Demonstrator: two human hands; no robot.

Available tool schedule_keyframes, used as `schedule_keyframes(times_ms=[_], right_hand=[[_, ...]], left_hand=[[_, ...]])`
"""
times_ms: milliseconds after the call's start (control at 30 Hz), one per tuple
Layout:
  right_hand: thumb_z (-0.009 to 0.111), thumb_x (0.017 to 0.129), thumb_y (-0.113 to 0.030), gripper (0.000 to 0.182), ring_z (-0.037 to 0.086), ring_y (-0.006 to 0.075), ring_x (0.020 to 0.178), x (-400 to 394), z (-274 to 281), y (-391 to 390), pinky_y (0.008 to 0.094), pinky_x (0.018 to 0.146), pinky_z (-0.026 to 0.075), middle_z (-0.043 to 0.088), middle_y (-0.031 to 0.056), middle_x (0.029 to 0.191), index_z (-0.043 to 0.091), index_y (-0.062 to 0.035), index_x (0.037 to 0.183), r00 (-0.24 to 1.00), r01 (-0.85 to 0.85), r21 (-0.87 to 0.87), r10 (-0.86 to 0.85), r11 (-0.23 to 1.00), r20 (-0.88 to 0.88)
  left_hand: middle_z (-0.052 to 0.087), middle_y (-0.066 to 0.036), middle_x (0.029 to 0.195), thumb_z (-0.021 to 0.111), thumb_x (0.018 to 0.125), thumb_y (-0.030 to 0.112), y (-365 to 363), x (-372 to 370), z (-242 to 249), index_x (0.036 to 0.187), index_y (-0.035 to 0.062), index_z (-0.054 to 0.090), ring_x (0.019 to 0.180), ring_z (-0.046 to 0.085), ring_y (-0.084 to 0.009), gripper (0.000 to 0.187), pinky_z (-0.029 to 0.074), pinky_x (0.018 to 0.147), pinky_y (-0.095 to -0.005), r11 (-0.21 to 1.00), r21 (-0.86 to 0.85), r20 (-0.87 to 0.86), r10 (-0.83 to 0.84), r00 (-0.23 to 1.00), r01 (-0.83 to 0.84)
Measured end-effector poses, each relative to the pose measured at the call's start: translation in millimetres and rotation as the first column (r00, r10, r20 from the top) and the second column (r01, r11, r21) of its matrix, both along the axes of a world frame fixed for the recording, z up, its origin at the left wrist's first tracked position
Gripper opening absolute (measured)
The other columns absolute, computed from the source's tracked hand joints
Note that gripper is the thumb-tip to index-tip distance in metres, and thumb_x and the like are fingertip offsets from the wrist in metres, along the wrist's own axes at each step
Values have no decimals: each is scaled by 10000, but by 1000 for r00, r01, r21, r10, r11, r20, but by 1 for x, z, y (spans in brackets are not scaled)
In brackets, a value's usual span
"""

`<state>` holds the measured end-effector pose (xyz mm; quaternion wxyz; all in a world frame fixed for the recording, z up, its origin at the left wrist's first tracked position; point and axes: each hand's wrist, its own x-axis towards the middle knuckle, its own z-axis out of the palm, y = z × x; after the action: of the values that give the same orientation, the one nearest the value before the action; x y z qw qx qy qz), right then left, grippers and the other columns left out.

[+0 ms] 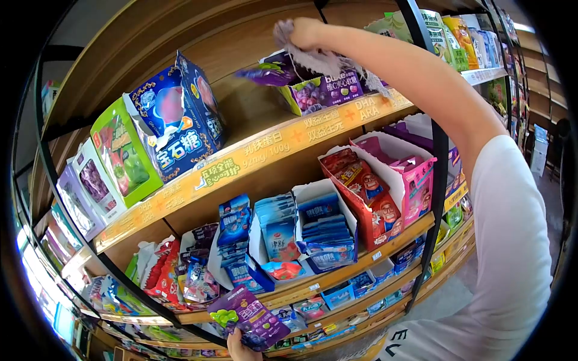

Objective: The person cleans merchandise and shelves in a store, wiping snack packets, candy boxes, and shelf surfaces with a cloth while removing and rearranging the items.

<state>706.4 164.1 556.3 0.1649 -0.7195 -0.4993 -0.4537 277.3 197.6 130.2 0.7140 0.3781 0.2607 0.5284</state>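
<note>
My right hand (306, 33) is closed round a greyish-purple cloth (319, 60) at the upper shelf, and the cloth hangs down over a purple grape candy box (325, 91). A purple packet (268, 73), blurred, lies at the left end of that box. Low in the view, my left hand (242, 348) holds a purple grape candy bag (250, 319) by its lower left edge, in front of the lower shelves.
Left on the upper shelf stand a blue candy box (174, 114), a green box (125, 153) and a white box (96, 177). Below are opened boxes of blue packets (325, 231), red packets (367, 195) and pink packets (415, 174). A black post (438, 162) rises at the right.
</note>
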Motion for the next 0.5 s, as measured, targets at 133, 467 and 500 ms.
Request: schedule_keyframes(times_ms=[133,467,500], right_hand=[[561,720,-187,427,599,332,815,-13,16,4,415,676,478,599,208,879,446,-21,1097,975,-130,392,189,911,-116],[395,810,-307,530,431,313,1134,22,-28,78,404,894,369,422,220,1236,411,49,1203,949,302,-768,-253,565,188],[417,799,-286,493,480,317,1071,28,-31,75,405,848,400,467,221,1181,455,54,1154,957,270,-702,-261,659,123]], left_hand=[[556,-132,1005,496,819,172,0,7,7,1056,-36,494,906,556,-258,316,463,787,-393,999,-22,19,40,999,-40],[527,-94,1061,515,820,229,-5,46,87,1140,-5,450,961,521,-230,402,412,858,-382,990,142,15,13,1000,-15],[540,-103,1018,481,834,209,-6,57,105,1084,-6,463,909,548,-227,329,449,795,-372,971,234,138,10,990,-43]])
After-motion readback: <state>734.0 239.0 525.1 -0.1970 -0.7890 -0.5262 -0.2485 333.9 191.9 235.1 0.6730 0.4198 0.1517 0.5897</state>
